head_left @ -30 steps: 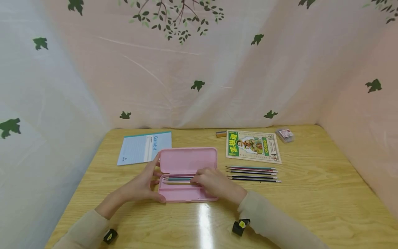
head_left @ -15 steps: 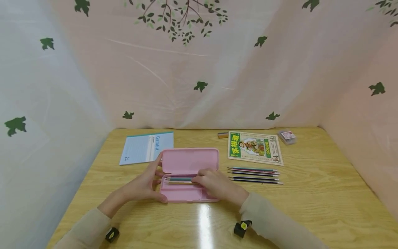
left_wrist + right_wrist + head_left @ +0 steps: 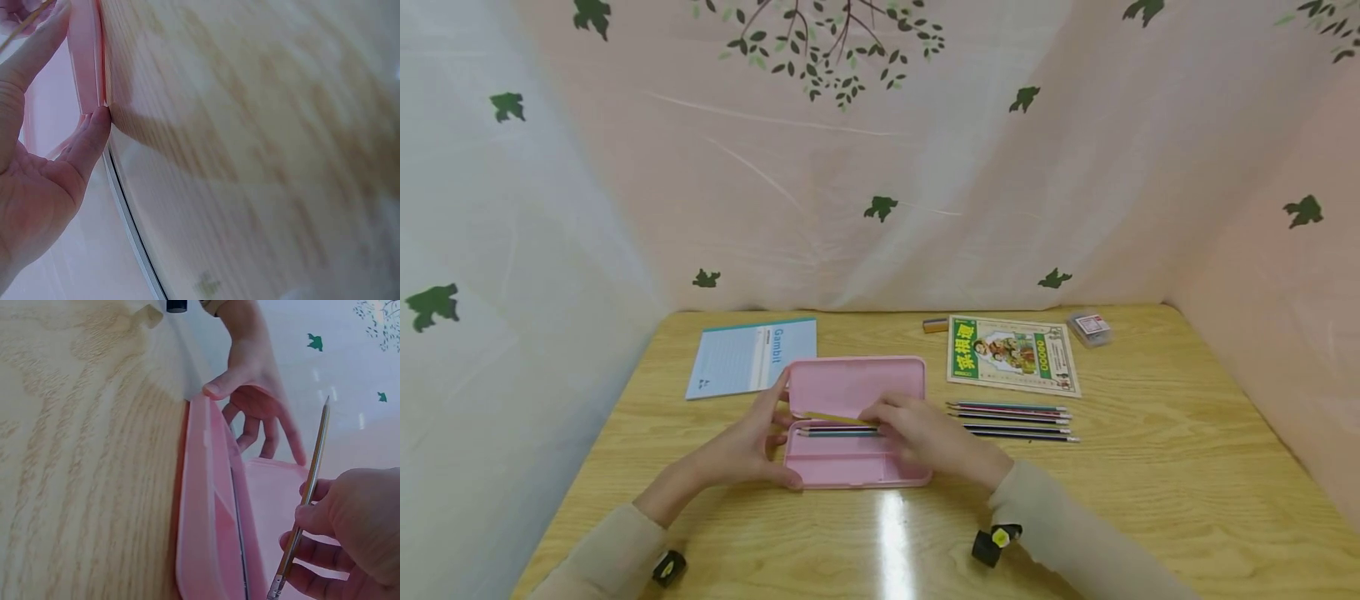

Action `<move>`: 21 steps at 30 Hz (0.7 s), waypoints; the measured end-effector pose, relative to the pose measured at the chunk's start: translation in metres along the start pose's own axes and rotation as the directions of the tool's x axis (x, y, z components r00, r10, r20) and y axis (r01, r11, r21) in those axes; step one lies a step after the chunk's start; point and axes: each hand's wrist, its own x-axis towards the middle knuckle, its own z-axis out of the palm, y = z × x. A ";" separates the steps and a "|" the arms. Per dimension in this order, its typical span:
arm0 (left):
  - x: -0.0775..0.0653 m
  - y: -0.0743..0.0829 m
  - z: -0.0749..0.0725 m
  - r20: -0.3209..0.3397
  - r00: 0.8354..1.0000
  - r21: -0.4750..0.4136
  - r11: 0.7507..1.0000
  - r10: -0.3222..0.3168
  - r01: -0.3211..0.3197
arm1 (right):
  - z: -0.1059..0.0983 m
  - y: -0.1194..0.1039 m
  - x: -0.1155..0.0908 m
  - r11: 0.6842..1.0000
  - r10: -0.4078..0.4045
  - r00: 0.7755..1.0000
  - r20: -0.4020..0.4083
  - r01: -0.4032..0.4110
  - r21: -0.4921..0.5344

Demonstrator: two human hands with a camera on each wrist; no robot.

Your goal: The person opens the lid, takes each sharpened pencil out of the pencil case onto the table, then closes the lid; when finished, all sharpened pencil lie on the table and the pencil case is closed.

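A pink pencil case [image 3: 835, 471] lies with its lid [image 3: 857, 383] raised. At its left end my left hand [image 3: 741, 450] is spread, the thumb touching the front corner and the index finger against the lid. My right hand [image 3: 925, 433] pinches a gold pencil [image 3: 320, 447] between thumb and fingers, over the case's right part. The pencil's tip points left in the head view, and its metal eraser end shows in the right wrist view. Several other pencils [image 3: 838, 432] lie in the case's rear compartment, their right ends hidden behind the right hand.
Several dark pencils [image 3: 1015, 433] lie in a row to the right. Behind them is an illustrated booklet [image 3: 1011, 354], with a small orange-and-grey block [image 3: 935, 326] and a clear plastic box [image 3: 1091, 328] beside it. A blue notebook [image 3: 737, 358] lies at back left.
My right hand has lifted the gold pencil from the case's rear compartment and shifted slightly right. The pencil now slants above the others. The left hand has kept its place on the case.
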 end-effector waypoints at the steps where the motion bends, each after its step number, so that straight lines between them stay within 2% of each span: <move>1: 0.000 0.000 0.000 -0.001 1.000 0.004 1.000 -0.003 0.004 | -0.002 0.000 -0.001 1.000 -0.002 1.000 -0.005 0.002 0.017; 8: 0.000 0.000 0.000 -0.003 1.000 0.022 1.000 0.002 -0.002 | -0.019 0.001 -0.013 0.990 -0.032 0.997 -0.068 0.041 0.132; 15: -0.002 0.000 0.000 -0.003 1.000 0.025 1.000 -0.001 0.001 | -0.034 0.011 -0.036 0.979 -0.062 0.991 -0.114 0.083 0.188; 21: -0.001 0.000 -0.001 -0.003 1.000 0.026 1.000 -0.005 0.005 | -0.055 0.021 -0.061 0.970 -0.025 0.995 -0.100 0.048 0.237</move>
